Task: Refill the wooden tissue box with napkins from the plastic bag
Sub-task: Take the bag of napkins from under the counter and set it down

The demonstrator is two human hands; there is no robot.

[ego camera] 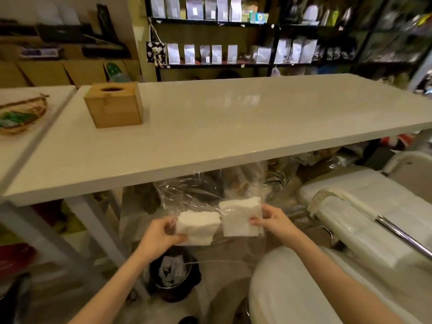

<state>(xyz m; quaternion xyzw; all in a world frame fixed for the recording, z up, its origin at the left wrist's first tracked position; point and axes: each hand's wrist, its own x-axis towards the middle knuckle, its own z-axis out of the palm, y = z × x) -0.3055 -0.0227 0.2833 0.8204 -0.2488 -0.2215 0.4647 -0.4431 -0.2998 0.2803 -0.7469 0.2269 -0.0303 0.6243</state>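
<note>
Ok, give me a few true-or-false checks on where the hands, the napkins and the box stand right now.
1. The square wooden tissue box sits on the long white table. True.
2. The left hand is empty. False: it grips a white napkin stack along with the clear plastic bag.
3. The right hand holds a second white napkin stack. True.
4. Napkins stick out of the box's round top opening. False: the opening shows dark, with nothing protruding.
5. Both hands are above the tabletop. False: they are below and in front of its near edge.
</note>
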